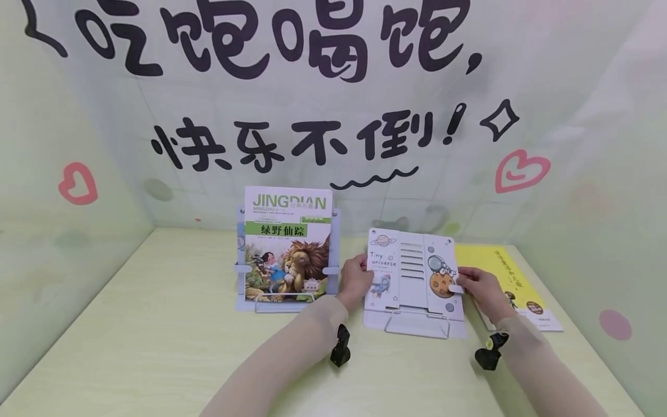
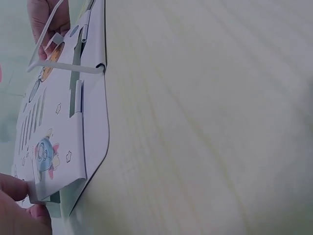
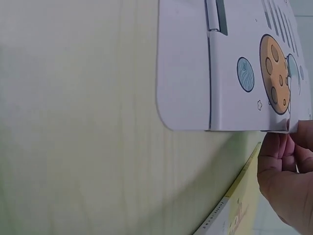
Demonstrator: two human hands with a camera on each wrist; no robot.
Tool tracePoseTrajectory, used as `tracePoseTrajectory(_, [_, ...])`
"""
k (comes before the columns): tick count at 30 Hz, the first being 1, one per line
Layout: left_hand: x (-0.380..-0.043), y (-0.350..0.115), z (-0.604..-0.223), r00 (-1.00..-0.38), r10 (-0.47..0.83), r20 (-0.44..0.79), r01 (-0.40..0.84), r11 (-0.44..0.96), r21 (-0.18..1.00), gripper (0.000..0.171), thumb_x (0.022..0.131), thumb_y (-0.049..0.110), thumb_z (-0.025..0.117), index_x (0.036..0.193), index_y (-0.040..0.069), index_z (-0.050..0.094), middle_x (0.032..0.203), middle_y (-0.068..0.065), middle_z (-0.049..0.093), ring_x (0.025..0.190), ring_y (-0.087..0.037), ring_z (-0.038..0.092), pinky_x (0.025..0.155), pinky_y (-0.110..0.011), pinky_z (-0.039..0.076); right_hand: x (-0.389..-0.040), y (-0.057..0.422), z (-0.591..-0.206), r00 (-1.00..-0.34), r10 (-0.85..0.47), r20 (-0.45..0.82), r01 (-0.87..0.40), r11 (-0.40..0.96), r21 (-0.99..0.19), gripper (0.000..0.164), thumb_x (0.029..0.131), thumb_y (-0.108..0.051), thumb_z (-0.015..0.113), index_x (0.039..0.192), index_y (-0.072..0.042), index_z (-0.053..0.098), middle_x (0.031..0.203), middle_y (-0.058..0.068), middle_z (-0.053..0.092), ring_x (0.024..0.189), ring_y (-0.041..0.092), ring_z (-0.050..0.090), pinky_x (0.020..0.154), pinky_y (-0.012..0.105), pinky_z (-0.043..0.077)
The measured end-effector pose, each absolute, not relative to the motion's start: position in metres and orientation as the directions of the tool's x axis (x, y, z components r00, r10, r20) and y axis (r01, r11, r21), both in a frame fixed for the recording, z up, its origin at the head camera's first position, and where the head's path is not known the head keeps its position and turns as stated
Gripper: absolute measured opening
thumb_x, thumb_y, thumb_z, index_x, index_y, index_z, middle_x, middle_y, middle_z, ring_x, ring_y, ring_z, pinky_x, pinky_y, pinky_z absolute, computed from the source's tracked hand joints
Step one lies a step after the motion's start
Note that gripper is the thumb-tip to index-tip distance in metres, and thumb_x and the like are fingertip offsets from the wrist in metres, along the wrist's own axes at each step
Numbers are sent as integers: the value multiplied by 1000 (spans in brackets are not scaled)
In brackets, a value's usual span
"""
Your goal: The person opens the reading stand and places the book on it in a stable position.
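A white book stand (image 1: 385,292) printed with planets, an astronaut and "Tiny universe" stands tilted back on the table, its wire ledge (image 1: 417,330) folded out at the front. My left hand (image 1: 356,281) pinches the stand's left edge between thumb and fingers, seen also at the lower left of the left wrist view. At the opposite edge, beside a small white page clip (image 1: 455,289), my right hand (image 1: 484,289) grips the panel. In the right wrist view the thumb lies on the front and the curled fingers (image 3: 274,152) are behind it. No book is on this stand.
To the left, a second stand (image 1: 241,289) holds an upright book (image 1: 289,243) with a lion on its cover, clipped at both sides. A yellow book (image 1: 500,266) lies on the table (image 1: 156,324) behind my right hand. A printed wall sheet (image 1: 323,104) rises at the back.
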State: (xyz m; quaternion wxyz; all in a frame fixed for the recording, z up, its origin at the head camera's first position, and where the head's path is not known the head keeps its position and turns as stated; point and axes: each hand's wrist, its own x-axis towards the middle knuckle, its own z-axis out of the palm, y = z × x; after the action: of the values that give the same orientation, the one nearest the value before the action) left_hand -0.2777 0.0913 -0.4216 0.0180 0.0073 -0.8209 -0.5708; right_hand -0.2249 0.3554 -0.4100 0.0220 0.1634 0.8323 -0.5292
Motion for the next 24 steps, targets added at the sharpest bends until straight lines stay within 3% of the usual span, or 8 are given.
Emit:
tracePoseTrajectory(15, [-273,96,-412,-996,-36,80,69,243,968,40,74,-17,53,110,0,61,95,-9,62,84,-17,57,78,-28,49,-212,368,-403,-963,206,-172,235,336,-912,40,96,-10,51,129,8,37,96,-2,52,82,3,54,74,17,50])
tracePoseTrajectory(24, [-272,95,-409,-994,-47,97,82,240,967,36,76,-16,53,106,2,64,93,-8,64,83,-16,57,77,-27,49,-199,371,-400,-978,160,-131,178,324,-929,25,94,-7,55,113,5,44,87,-5,54,78,2,57,73,19,53])
